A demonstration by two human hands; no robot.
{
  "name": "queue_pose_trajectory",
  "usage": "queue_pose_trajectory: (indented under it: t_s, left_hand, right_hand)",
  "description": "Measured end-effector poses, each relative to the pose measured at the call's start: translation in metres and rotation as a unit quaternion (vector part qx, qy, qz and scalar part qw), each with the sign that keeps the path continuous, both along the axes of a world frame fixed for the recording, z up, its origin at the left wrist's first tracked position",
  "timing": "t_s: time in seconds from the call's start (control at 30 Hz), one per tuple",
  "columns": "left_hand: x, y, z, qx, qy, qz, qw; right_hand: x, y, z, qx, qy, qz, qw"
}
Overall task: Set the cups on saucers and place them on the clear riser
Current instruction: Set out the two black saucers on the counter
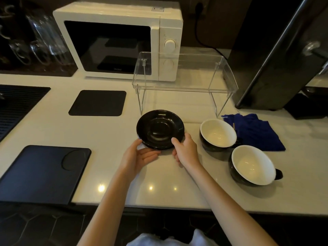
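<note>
A black saucer (159, 129) is on the pale counter just in front of the clear riser (184, 84); it may be more than one stacked, I cannot tell. My left hand (140, 155) cups its near-left rim with fingers under the edge. My right hand (186, 150) grips its near-right rim, thumb on top. Two black cups with white insides stand to the right, one nearer the riser (218, 134) and one closer to me (253, 165). The riser's top holds nothing.
A white microwave (120, 41) stands behind the riser. A blue cloth (255, 132) lies right of the cups, a black appliance (276, 55) beyond it. A black mat (97, 102) and a dark tray (42, 173) lie on the left; glassware (44, 38) stands far left.
</note>
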State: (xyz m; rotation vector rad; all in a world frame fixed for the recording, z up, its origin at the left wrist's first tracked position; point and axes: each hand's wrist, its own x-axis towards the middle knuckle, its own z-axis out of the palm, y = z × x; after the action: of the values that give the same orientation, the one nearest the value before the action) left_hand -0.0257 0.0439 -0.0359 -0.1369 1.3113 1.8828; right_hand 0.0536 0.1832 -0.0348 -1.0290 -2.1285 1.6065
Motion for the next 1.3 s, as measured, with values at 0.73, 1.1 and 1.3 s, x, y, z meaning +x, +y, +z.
queue_pose_trajectory:
  t_s: [0.73, 1.1, 1.3]
  left_hand:
    - [-0.001, -0.01, -0.013, 0.067, 0.089, -0.057, 0.992]
    - [-0.004, 0.003, -0.008, -0.003, 0.078, -0.022, 0.997]
    - [-0.013, 0.017, -0.005, -0.027, 0.074, -0.012, 0.997]
  right_hand:
    - [0.089, 0.005, 0.031, -0.166, 0.097, -0.013, 0.981]
    - [0.146, -0.005, 0.006, -0.226, 0.092, -0.059, 0.968]
    - [0.144, -0.005, 0.002, -0.232, 0.07, -0.061, 0.968]
